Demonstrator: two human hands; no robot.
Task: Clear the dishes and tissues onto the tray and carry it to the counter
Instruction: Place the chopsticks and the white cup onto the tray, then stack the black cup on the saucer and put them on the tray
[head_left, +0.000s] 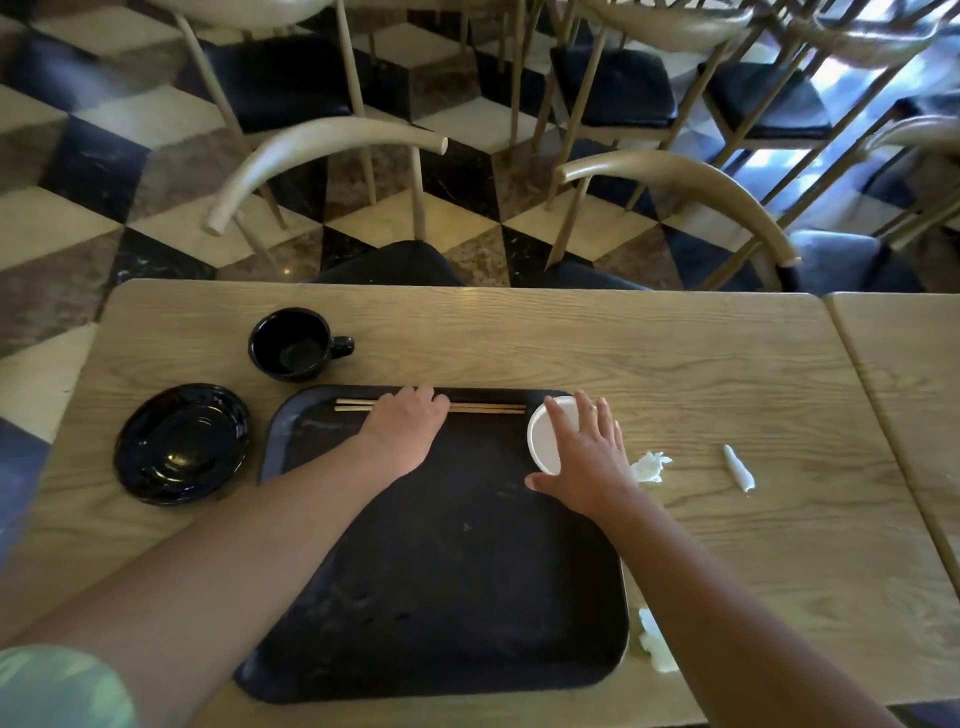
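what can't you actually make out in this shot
Head view, the only one:
- Middle of the chopsticks: under the left hand; grip unclear.
- Near side of the white bowl: covered by the right hand; contents hidden.
- Tissue by the tray: partly behind the right forearm.
- Cup interior: too dark to tell whether anything is inside.

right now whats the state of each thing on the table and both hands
tray: flat on table, holds only chopsticks
chopsticks: lying along tray's far edge, under left hand
left hand: palm down on chopsticks
right hand: fingers spread over white bowl
white bowl: at tray's right rim
mug: upright, off tray
black plate: off tray, left
tissues: scattered on table, right of tray
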